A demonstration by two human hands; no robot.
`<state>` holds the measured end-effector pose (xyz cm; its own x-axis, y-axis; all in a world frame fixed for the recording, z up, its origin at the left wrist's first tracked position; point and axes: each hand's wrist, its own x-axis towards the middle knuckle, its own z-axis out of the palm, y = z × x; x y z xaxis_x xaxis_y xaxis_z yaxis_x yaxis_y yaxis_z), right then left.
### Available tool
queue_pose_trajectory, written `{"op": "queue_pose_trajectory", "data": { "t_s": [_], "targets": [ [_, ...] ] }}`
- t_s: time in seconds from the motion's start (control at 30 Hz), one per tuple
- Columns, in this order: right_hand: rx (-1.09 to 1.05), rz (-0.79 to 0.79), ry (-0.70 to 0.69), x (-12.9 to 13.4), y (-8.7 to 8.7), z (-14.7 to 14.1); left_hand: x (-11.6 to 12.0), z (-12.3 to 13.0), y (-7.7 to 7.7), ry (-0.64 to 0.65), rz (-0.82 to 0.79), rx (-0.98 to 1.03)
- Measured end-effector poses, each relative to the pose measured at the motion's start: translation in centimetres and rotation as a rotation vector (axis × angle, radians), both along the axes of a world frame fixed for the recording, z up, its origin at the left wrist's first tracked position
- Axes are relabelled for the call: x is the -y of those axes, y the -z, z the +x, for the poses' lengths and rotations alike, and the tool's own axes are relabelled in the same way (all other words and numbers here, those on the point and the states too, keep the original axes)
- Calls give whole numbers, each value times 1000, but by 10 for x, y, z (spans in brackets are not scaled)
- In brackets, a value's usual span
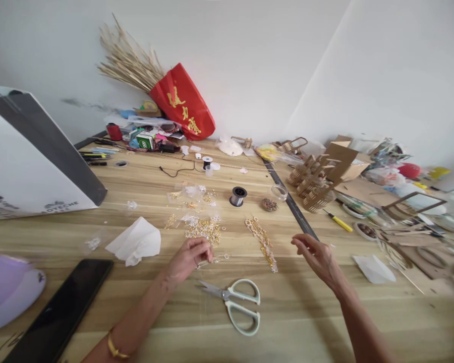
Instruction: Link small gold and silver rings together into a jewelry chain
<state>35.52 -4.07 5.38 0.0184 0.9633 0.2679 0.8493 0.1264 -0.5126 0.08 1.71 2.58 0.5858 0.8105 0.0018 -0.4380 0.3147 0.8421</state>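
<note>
My left hand (191,258) is closed in a pinch over the wooden table; what its fingers hold, if anything, is too small to see. Beside its fingertips a thin silvery chain (221,258) runs along the tabletop; contact between them cannot be made out. My right hand (318,256) hovers farther right with thumb and fingers pinched together, their contents hidden. Gold and silver jewelry findings (204,229) lie in a pile just beyond my left hand. A bundle of gold chains (263,242) stretches between the hands. Scissors with pale green handles (244,302) rest slightly open nearer me.
A wire spool (238,196) and a dish of beads (269,204) stand farther back. At left are a white tissue (136,242), a black phone (60,312) and a large box (41,156). Small woven baskets (310,181) and a yellow-handled tool (340,222) sit right.
</note>
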Motion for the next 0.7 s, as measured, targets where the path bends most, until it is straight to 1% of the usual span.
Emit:
{"op": "queue_pose_trajectory", "data": {
  "t_s": [0.1,0.2,0.23,0.3,0.33,0.4,0.47,0.53,0.6,0.7],
  "targets": [
    [86,73,27,-8,-5,-6,6,6,2,41,57,-102],
    [224,214,106,-13,-19,-28,13,12,2,72,126,-215],
    [230,253,95,-13,-24,-39,15,13,2,78,156,-255],
    [139,271,-45,-11,-35,-66,18,15,1,84,214,-331],
    [62,257,-133,-9,-39,-80,19,16,1,88,237,-365],
    [-65,170,-328,-3,-41,-109,20,18,1,88,261,-416],
    [-148,55,-514,0,-36,-134,21,20,1,62,259,-436],
    [-134,-122,-638,-1,-27,-153,21,22,1,16,234,-427],
    [-61,-197,-665,-5,-16,-164,21,23,2,-34,198,-412],
    [34,-243,-595,-13,-5,-169,22,26,3,-90,197,-404]
  ]
}}
